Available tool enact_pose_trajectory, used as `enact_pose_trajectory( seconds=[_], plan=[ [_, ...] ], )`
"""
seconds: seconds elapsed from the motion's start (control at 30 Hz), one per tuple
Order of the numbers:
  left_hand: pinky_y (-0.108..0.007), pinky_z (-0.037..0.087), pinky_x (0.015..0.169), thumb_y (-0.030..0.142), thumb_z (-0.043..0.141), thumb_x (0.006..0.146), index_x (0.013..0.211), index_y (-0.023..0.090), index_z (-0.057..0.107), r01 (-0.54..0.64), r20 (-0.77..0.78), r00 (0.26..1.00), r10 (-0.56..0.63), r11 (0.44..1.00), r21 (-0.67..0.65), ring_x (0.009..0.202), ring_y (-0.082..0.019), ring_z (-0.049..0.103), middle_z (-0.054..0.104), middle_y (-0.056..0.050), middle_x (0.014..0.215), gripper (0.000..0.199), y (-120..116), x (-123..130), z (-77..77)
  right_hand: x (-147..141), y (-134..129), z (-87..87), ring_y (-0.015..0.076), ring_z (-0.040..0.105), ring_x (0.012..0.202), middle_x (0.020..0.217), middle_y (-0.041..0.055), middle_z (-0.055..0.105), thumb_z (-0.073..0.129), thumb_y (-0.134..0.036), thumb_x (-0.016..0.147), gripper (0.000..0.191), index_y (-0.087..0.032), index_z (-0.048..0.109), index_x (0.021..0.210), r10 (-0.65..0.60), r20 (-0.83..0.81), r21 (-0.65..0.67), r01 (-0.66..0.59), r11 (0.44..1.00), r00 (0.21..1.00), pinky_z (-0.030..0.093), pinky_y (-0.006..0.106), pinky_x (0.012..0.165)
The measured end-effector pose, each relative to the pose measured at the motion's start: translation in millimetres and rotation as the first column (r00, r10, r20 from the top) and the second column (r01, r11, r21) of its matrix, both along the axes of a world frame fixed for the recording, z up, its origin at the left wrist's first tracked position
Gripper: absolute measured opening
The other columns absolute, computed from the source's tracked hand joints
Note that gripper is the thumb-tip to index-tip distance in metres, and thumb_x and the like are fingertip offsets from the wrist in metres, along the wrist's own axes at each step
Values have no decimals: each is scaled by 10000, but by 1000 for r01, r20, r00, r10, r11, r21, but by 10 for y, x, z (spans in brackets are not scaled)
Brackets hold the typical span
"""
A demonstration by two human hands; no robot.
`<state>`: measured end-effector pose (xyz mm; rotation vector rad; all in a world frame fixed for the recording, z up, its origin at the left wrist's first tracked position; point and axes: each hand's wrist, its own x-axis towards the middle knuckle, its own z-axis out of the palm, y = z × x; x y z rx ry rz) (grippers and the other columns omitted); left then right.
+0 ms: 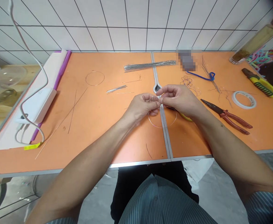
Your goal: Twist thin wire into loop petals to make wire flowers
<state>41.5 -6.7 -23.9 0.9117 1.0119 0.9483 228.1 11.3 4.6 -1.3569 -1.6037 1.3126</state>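
Thin silver wire (pixel 155 125) curved in a light, springy loop just above the orange table (pixel 87 130), easily bent and best held close to its end, where the left hand (pixel 141 107) and right hand (pixel 179 99) pinched it narrowly between their fingertips.

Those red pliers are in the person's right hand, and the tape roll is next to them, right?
Not quite. The head view shows the red pliers aren't in the right hand; they're lying on the table. The tape roll is next to them, like you said.
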Motion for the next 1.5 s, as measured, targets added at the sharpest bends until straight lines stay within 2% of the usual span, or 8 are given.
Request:
enact_pose_trajectory(
  seconds=[0.5,0.67,0.9,1.0,1.17,1.3,1.4,1.5],
  plan=[
    [-239,530,580,69,716,802,719,144,712,-38,-143,989,40,999,18,560,-93,639,727,-40,727,111,-5,-4,31,10,11,-35,166,617,740,819,28,721,850,-180,790,202,-195,819,989,8,50,113,-14,993,999,452,308,644],
    [-238,497,549,104,696,817,718,150,710,18,-177,984,-10,999,43,547,-94,618,738,-50,750,109,-4,-27,43,16,4,-3,168,629,742,826,36,738,808,-165,829,163,-192,830,988,18,77,120,-28,992,997,464,313,656],
    [-249,434,536,112,692,790,687,159,696,127,-231,968,-98,986,110,535,-91,571,733,-54,733,112,-8,-64,59,35,-20,61,140,531,661,743,-7,641,730,-110,850,225,-199,848,1019,64,192,154,-94,984,979,389,307,607],
    [-249,440,545,121,711,790,689,161,688,156,-221,967,-128,981,117,543,-92,576,732,-52,739,111,-7,-77,62,36,-25,77,133,500,642,702,-24,593,684,-98,880,251,-201,855,1033,104,220,160,-141,977,970,384,309,621],
    [-242,450,534,171,748,821,723,153,707,181,-180,971,-160,978,104,548,-93,588,724,-47,727,108,12,-88,48,33,-21,91,126,508,637,707,-27,622,689,-72,882,235,-201,846,999,122,240,165,-164,973,963,395,307,631],
    [-239,460,532,183,760,831,729,149,707,148,-159,978,-132,984,99,545,-92,593,731,-52,734,120,26,-88,28,26,-12,86,136,557,635,711,-9,654,767,-59,851,168,-201,813,929,102,139,68,-113,991,985,415,296,602],
    [-238,457,532,167,752,822,727,152,708,133,-171,979,-112,985,113,543,-91,595,731,-51,736,106,28,-90,16,29,6,72,163,645,667,743,20,712,834,-73,823,162,-203,774,898,97,18,-52,-96,994,995,498,295,611],
    [-239,451,530,139,730,820,723,154,712,131,-188,977,-105,983,129,546,-92,599,730,-50,741,99,26,-94,8,32,19,56,173,701,700,773,39,751,841,-83,823,168,-202,759,908,96,-23,-96,-98,991,995,558,289,628]
  ],
)
